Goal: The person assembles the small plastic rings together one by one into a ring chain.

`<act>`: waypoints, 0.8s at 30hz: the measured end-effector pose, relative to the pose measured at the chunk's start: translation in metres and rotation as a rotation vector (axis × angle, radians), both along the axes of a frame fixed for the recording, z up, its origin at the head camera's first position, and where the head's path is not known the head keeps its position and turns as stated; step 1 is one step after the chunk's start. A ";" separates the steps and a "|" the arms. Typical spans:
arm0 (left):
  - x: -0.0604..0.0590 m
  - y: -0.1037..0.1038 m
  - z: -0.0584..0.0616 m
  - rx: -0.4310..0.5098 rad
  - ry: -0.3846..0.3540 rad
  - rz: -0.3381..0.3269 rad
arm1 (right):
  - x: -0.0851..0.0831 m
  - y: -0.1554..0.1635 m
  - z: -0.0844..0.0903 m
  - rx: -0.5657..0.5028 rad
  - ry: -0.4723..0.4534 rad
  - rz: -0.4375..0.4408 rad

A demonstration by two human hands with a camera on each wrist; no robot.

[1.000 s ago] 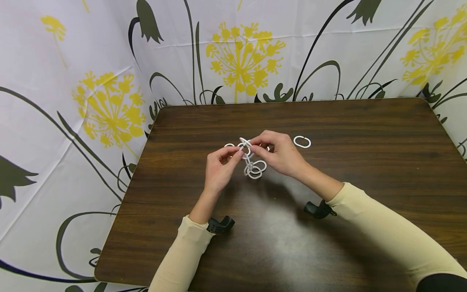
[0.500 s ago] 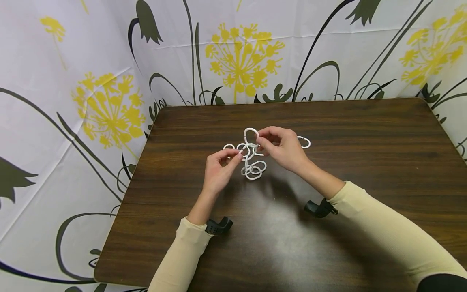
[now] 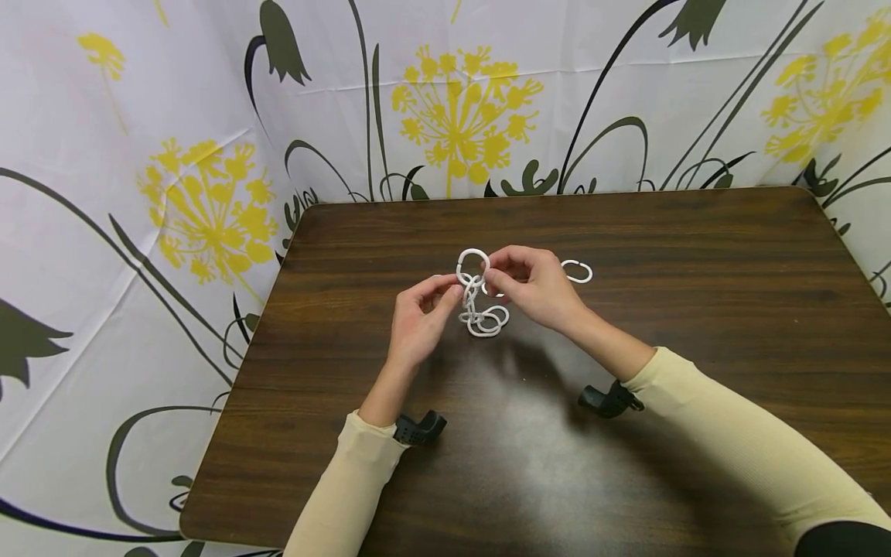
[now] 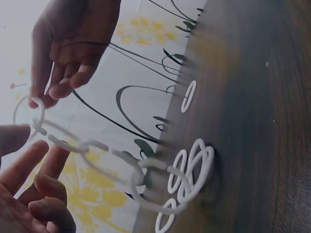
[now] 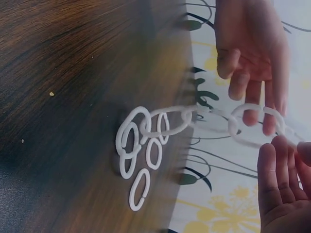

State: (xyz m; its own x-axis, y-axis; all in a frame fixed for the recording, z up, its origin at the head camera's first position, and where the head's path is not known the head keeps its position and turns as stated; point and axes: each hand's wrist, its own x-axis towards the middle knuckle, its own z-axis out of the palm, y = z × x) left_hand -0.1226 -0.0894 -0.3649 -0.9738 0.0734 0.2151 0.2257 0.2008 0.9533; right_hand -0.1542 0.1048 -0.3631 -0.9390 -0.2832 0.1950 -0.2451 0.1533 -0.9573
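Observation:
A chain of white oval plastic rings hangs between both hands over the brown table. Its lower links lie piled on the tabletop. My left hand pinches an upper link from the left. My right hand pinches the top ring from the right. In the right wrist view the top ring sits between the fingertips of both hands, and the pile rests below. The left wrist view shows the chain running from the fingers down to the pile.
One loose white ring lies on the table just right of my right hand. Another loose ring lies beside the pile. A flowered white curtain surrounds the table at the back and left. Black wrist mounts hover near the table.
My right hand lifted the top ring up, then brought it slightly left over the chain. The chain now hangs straighter. My left hand has barely moved.

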 end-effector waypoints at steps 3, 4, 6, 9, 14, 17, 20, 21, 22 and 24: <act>-0.001 0.002 0.002 0.020 -0.006 0.016 | 0.000 -0.001 -0.001 0.003 -0.013 0.004; -0.002 0.003 0.002 0.031 -0.006 0.019 | 0.000 -0.001 -0.002 0.003 -0.019 0.004; -0.003 0.004 0.002 0.059 -0.007 0.020 | 0.000 -0.001 -0.002 0.002 -0.032 0.005; -0.004 0.004 0.002 0.094 0.001 0.020 | 0.000 0.000 -0.003 0.004 -0.044 0.008; -0.005 0.005 0.000 0.121 0.014 0.015 | -0.003 0.005 -0.004 0.054 -0.048 0.029; -0.005 0.005 -0.001 0.137 0.015 0.010 | -0.009 0.015 -0.006 0.108 -0.041 0.013; -0.006 0.005 -0.002 0.147 0.016 0.011 | -0.019 0.029 -0.013 0.239 -0.020 -0.036; -0.006 0.004 -0.002 0.151 0.017 0.011 | -0.023 0.035 -0.016 0.303 -0.008 -0.058; -0.006 0.004 -0.002 0.152 0.016 0.011 | -0.026 0.042 -0.021 0.380 0.007 -0.082; -0.005 0.004 -0.002 0.147 0.012 0.015 | -0.032 0.054 -0.030 0.551 0.053 -0.134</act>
